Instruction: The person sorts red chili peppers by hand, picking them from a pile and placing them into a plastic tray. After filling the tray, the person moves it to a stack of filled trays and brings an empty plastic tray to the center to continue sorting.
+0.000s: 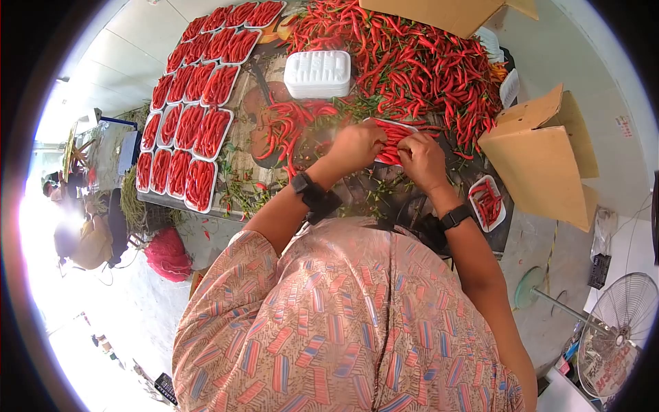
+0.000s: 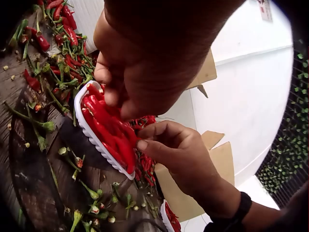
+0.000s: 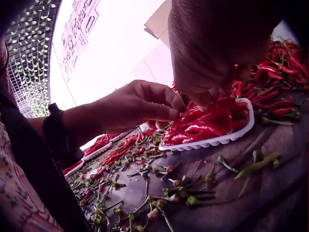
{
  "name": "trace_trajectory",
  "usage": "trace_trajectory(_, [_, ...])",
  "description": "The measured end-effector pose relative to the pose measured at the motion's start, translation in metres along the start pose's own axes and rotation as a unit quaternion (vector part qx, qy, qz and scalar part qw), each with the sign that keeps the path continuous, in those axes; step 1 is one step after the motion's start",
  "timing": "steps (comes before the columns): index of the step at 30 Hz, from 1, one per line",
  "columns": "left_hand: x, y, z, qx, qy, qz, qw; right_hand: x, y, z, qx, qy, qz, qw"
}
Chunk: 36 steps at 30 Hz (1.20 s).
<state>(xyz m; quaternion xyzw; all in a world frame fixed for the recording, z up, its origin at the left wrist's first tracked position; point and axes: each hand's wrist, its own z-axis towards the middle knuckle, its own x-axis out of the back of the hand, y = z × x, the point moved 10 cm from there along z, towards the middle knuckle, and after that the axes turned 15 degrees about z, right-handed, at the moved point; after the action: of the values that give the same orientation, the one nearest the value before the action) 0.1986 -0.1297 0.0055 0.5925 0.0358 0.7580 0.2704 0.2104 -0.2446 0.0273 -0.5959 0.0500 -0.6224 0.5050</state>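
A white foam tray filled with red chili peppers lies in front of the person. At the tray's left end, the left hand has thumb and fingers bent together, pinching at the peppers. From the opposite end the right hand reaches in, its thumb and forefinger pinching at the chilies too. The peppers lie lengthwise, side by side, slightly heaped above the rim. Both hands partly hide the tray in the head view, and the exact peppers between the fingertips are mostly covered.
Rows of filled trays cover the table's left side. A stack of white trays stands behind the hands, beside a large chili heap. A small tray of peppers and a cardboard box are at right. Green stems litter the tabletop.
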Motion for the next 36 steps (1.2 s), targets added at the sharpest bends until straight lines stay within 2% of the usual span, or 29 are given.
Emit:
trace_trajectory(16, [-0.009, 0.001, 0.003, -0.016, -0.019, 0.02, 0.999, -0.011, 0.0, 0.006, 0.013, -0.025, -0.017, 0.999])
trace_trajectory(19, [-0.01, 0.0, 0.003, 0.009, -0.036, 0.03, 0.999, -0.006, -0.007, 0.007, 0.041, 0.01, 0.024, 0.999])
trace_trajectory(25, [-0.001, 0.002, 0.003, -0.001, 0.015, 0.014, 1.0, -0.005, -0.006, 0.007, 0.026, 0.005, 0.021, 0.999])
trace_trajectory(28, [0.023, -0.004, -0.005, -0.004, 0.063, -0.025, 0.998, 0.001, -0.007, 0.003, 0.004, -0.005, 0.028, 1.0])
trace_trajectory(30, [0.047, -0.029, -0.019, 0.071, 0.088, 0.004, 0.994, 0.014, -0.002, -0.001, -0.029, 0.035, 0.038, 0.998])
trace_trajectory(32, [0.057, -0.054, -0.04, 0.052, 0.106, 0.088, 0.989, 0.023, 0.007, -0.005, -0.046, 0.056, 0.053, 0.996])
trace_trajectory(33, [0.077, -0.068, -0.052, 0.168, 0.071, 0.075, 0.98, 0.028, 0.011, -0.007, -0.063, 0.076, 0.069, 0.993])
trace_trajectory(35, [0.074, -0.098, -0.074, 0.239, -0.024, 0.19, 0.952, 0.036, 0.011, -0.01, -0.086, 0.084, 0.09, 0.989])
trace_trajectory(36, [0.09, -0.094, -0.081, 0.26, -0.02, 0.193, 0.946, 0.04, 0.014, -0.012, -0.108, 0.09, 0.113, 0.984])
